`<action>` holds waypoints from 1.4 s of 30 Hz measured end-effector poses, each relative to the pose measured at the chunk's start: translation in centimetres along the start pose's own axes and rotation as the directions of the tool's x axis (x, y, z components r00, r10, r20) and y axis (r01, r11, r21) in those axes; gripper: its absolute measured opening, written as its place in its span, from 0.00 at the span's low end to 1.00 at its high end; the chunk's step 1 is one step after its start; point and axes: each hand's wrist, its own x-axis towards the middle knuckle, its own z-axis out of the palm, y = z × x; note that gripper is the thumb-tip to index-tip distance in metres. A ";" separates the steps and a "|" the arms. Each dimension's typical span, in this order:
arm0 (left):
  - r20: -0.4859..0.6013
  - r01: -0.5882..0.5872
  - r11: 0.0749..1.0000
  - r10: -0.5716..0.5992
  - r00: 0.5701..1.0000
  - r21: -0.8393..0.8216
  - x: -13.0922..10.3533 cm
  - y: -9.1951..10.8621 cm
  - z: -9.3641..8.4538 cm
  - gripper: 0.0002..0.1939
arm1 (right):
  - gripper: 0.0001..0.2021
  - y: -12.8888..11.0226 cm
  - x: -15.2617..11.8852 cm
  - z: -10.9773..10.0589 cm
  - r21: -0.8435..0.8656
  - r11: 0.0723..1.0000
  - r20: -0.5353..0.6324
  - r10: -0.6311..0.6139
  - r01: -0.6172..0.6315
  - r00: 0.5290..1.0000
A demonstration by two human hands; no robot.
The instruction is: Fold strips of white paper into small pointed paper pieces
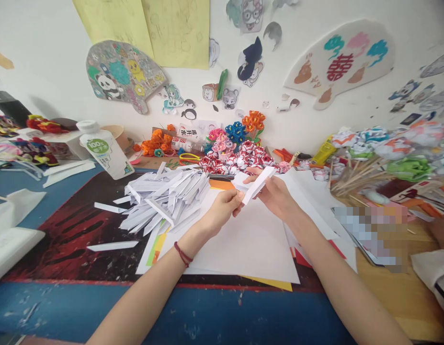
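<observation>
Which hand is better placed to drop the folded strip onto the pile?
Probably the left hand. It pinches the near end of the paper strip and lies closer to the pile of folded strips; the right hand sits farther away on the other side.

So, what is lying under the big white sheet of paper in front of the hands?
Under the white sheet, coloured edges stick out: yellow-orange paper at the bottom, red paper on the right, green and yellow paper on the left. How many sheets lie there is covered.
</observation>
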 end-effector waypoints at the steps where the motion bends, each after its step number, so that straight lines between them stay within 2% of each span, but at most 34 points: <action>1: 0.002 0.003 1.000 -0.003 1.000 0.005 0.0 0.0 0.1 0.23 | 0.20 0.0 0.0 0.0 -0.010 1.000 0.003 -0.001 0.001 1.000; 6: 0.008 0.009 0.992 -0.010 1.000 0.124 0.3 -0.6 0.0 0.21 | 0.14 0.0 0.0 -0.1 -0.082 0.997 -0.006 0.015 -0.015 1.000; 10: -0.155 0.022 0.932 0.037 0.987 0.361 0.6 -0.8 -0.6 0.16 | 0.18 0.4 0.0 -0.3 -0.177 0.983 -0.035 0.039 -0.045 0.999; 12: -0.233 -0.002 0.913 0.107 0.966 0.409 0.6 -0.6 -0.9 0.15 | 0.22 0.6 -0.1 -0.4 -0.246 0.967 -0.035 0.052 -0.059 0.998; 14: -0.268 -0.043 0.905 0.170 0.948 0.423 0.6 -0.4 -1.0 0.16 | 0.25 0.7 -0.1 -0.3 -0.310 0.948 -0.009 0.079 -0.078 0.997; 17: -0.262 -0.104 0.893 0.238 0.935 0.438 0.4 -0.2 -1.0 0.18 | 0.26 0.8 -0.2 0.0 -0.382 0.919 0.051 0.124 -0.095 0.991; 20: -0.244 -0.134 0.875 0.273 0.931 0.466 0.4 -0.2 -0.8 0.17 | 0.22 0.7 -0.3 0.4 -0.451 0.888 0.102 0.147 -0.086 0.984; 29: -0.295 -0.037 0.811 0.254 0.921 0.584 0.3 -0.3 -0.9 0.08 | 0.17 0.2 -0.7 1.2 -0.489 0.868 0.120 0.161 -0.082 0.980; 36: -0.367 0.082 0.640 0.326 0.871 0.764 -0.1 -0.5 -0.9 0.12 | 0.14 1.5 -0.7 1.2 -0.464 0.880 0.111 0.172 -0.102 0.979; 39: -0.363 0.099 0.535 0.415 0.834 0.839 -0.2 -0.6 -0.8 0.11 | 0.14 2.1 -0.7 1.3 -0.467 0.874 0.093 0.202 -0.137 0.975; 42: -0.303 0.070 0.411 0.537 0.787 0.909 -0.4 -0.7 -0.8 0.10 | 0.15 2.5 -0.7 1.5 -0.445 0.885 0.102 0.204 -0.139 0.974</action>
